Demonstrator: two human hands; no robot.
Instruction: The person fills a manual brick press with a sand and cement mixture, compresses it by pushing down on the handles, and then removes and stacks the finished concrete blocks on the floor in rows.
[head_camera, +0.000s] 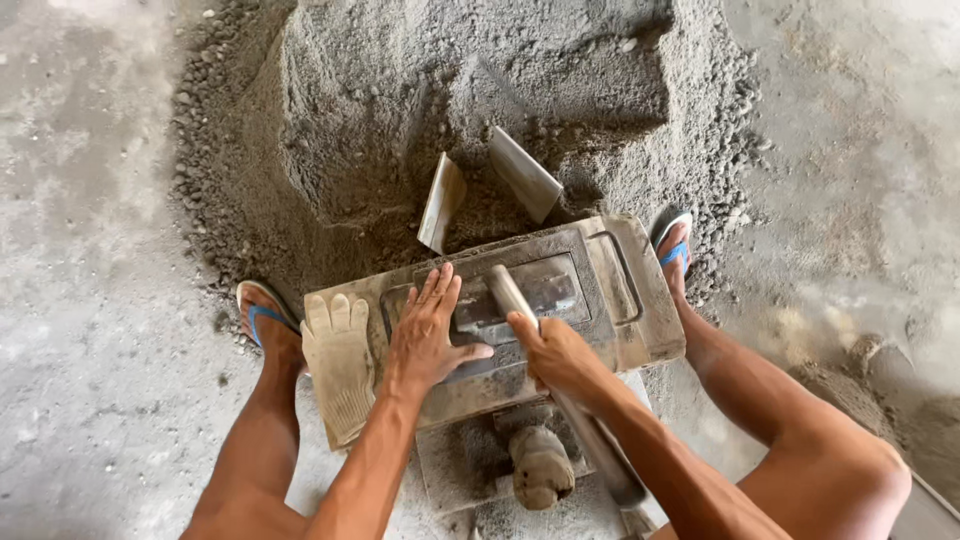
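Squatting over a grey mould (620, 290), the person presses the left hand (428, 335) flat on its recessed top, fingers spread and released, holding nothing. The right hand (555, 350) is clenched around a metal bar (560, 385) whose far end lies on the mould's middle and whose near end runs back past the right knee. A work glove (338, 365) lies on the mould's left end. Two trowel blades (480, 190) stand stuck in the sand heap (450, 90) just beyond. Feet in blue sandals (262, 312) flank the mould.
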